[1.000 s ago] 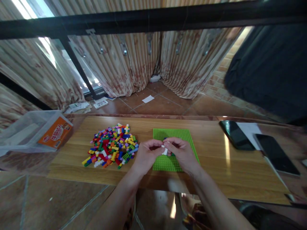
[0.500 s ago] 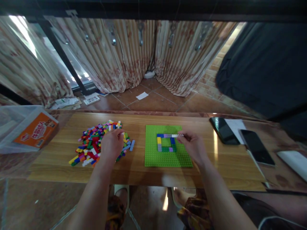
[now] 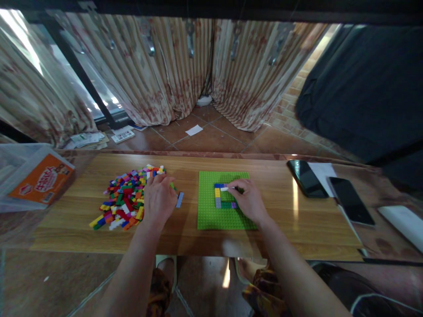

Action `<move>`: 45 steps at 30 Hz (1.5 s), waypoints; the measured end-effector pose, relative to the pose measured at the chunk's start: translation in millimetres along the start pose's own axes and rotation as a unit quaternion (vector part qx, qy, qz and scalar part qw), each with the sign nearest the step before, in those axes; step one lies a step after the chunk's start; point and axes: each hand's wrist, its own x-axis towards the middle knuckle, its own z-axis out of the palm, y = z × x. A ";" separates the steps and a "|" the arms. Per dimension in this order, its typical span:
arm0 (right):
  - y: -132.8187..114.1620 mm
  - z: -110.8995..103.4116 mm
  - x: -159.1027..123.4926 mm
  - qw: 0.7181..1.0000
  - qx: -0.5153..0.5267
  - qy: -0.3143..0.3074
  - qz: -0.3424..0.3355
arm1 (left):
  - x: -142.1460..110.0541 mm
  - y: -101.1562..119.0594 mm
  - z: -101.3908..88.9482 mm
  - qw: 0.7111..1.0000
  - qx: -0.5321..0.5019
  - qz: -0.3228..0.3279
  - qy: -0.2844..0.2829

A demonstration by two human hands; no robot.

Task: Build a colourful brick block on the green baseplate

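My right hand (image 3: 250, 201) pinches a white brick (image 3: 225, 189) over the back side of a square outline of bricks. The outline shows blue, yellow (image 3: 217, 193), grey, green (image 3: 226, 205) and purple pieces; my fingers cover its right part. It stands on a light green baseplate (image 3: 206, 220). My left hand (image 3: 160, 197) is at the right edge of a heap of mixed toy bricks (image 3: 127, 198), its fingers curled; whatever is between them is hidden. Just right of it lies a blue-grey brick (image 3: 179, 199).
A clear plastic box with an orange label (image 3: 42, 178) stands at the table's left end. Two dark phones (image 3: 307, 178) and a white paper (image 3: 321, 174) lie at the right. A white object (image 3: 403, 224) is farther right. Curtains hang beyond the wooden table (image 3: 185, 237).
My right hand has moved left with the white brick, from the outline's back right corner to over its back side. My left hand has turned and shifted slightly right at the heap's edge.
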 end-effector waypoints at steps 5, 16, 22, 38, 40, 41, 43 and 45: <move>4.7 2.9 0.2 0.999 -0.037 0.011 -0.016 | -10.7 38.5 12.7 0.990 -0.114 0.082 -0.008; 1.6 4.6 0.6 0.995 -0.083 0.003 -0.049 | -26.6 80.8 35.9 0.962 -0.214 0.143 -0.094; 1.2 5.6 1.6 0.996 -0.072 0.010 -0.049 | -27.7 82.8 34.5 0.962 -0.217 0.139 -0.091; 8.5 18.7 1.1 0.997 -0.055 0.058 0.015 | -33.2 85.4 39.0 0.971 -0.105 0.185 -0.114; 9.8 16.1 2.1 0.997 -0.040 0.064 0.023 | -34.1 87.6 37.9 0.972 -0.089 0.179 -0.124; 10.8 14.2 2.7 0.997 -0.030 0.070 0.029 | -34.4 88.7 37.2 0.972 -0.083 0.176 -0.128; 12.8 10.4 3.9 0.996 -0.006 0.079 0.043 | -34.3 90.8 35.6 0.973 -0.073 0.170 -0.135; 13.8 7.9 4.7 0.995 0.008 0.082 0.056 | -33.9 92.4 34.0 0.974 -0.067 0.165 -0.140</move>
